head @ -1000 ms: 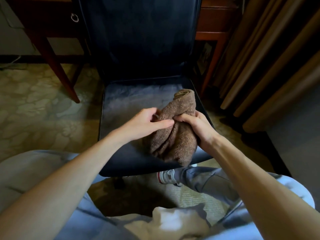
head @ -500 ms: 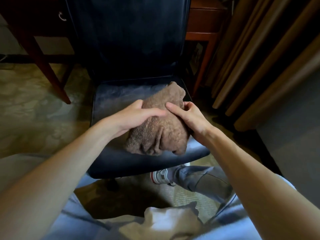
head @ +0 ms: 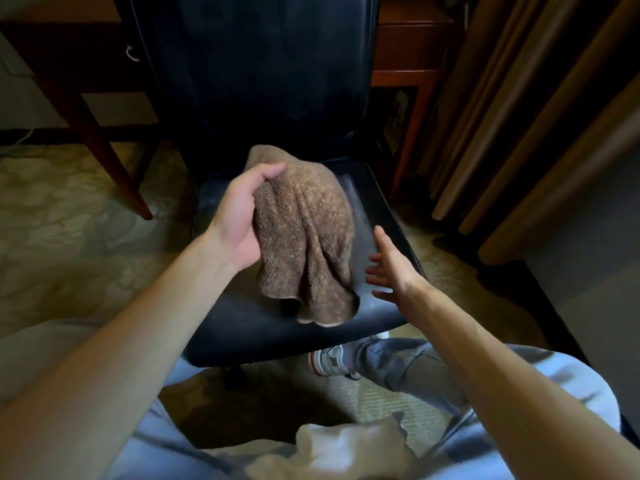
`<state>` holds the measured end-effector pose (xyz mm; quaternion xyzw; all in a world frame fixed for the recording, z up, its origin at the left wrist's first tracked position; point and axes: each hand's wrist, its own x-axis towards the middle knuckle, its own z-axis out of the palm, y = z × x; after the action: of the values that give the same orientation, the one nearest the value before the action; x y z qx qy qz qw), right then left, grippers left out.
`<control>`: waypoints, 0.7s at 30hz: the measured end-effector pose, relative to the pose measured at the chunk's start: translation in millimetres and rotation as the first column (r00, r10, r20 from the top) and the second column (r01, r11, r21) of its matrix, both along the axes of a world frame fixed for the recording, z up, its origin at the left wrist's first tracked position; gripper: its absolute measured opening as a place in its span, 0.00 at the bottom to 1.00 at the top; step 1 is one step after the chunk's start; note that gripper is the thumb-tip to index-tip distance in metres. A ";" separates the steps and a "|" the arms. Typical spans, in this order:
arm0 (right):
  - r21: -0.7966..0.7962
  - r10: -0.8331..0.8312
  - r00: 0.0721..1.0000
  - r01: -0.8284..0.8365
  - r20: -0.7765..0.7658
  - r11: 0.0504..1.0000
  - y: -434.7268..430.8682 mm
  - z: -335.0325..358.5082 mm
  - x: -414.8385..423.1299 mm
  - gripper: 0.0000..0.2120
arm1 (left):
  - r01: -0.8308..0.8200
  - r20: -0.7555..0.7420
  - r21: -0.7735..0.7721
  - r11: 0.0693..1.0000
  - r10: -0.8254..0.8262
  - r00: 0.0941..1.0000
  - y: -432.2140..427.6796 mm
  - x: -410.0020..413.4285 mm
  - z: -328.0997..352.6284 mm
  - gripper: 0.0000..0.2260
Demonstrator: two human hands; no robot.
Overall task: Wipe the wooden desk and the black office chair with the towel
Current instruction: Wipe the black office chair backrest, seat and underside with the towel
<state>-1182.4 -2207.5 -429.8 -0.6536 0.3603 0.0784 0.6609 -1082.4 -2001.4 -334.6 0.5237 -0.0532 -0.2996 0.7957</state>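
Counted: 1 brown towel (head: 304,237), 1 black chair (head: 242,327), 1 wooden desk (head: 412,46), 2 bare hands. Gripping the towel near its top with the left hand (head: 239,216), thumb over the cloth and the fingers hidden behind it. Hanging from that grip in long bunched folds, above the middle of the seat, with the lower edge down near the seat's front; whether touching the seat there, cannot tell. Holding nothing with the right hand (head: 391,268): fingers straight and spread, palm turned toward the towel, just beside its right edge but apart from it, over the right side of the seat. Seat dark and smooth with a dull sheen, tall black backrest rising straight behind it. Behind the backrest, dark reddish wood of the desk showing on both sides, with 1 slanted leg (head: 104,143) at the left, 1 upright leg at the right, and 1 small metal ring pull (head: 131,53) on the left front. Below the seat's front edge, 1 pale shoe (head: 329,362) with red trim and a grey trouser leg. Underfoot, a pale patterned floor (head: 69,237). Along the right, long tan curtains (head: 519,116) in deep folds reaching down to the floor. Dim light throughout.
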 end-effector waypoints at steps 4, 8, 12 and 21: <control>0.183 0.112 0.983 -0.138 0.142 0.973 5.3 12.6 2.9 0.42 | -0.013 0.014 -0.025 1.000 0.013 1.000 -2.2 -2.5 7.1 0.16; 0.327 0.168 0.933 -0.274 0.318 0.904 22.5 31.2 9.9 0.38 | 0.019 0.022 0.019 1.000 -0.019 1.000 -5.5 -9.3 12.5 0.20; 0.172 0.057 0.911 -0.138 0.409 0.975 30.6 41.3 15.1 0.22 | -0.007 0.131 0.219 0.976 -0.023 0.991 -0.8 -2.7 15.9 0.14; -0.492 0.367 0.897 -0.211 0.245 0.845 -2.4 67.2 -6.8 0.27 | -0.051 0.304 0.644 0.763 -0.194 0.933 39.1 12.7 -3.9 0.11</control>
<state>-1189.2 -2209.9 -362.6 -0.8402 0.1488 -0.0183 0.5211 -1069.7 -1962.3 -338.5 0.8064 -0.1092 -0.2313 0.5332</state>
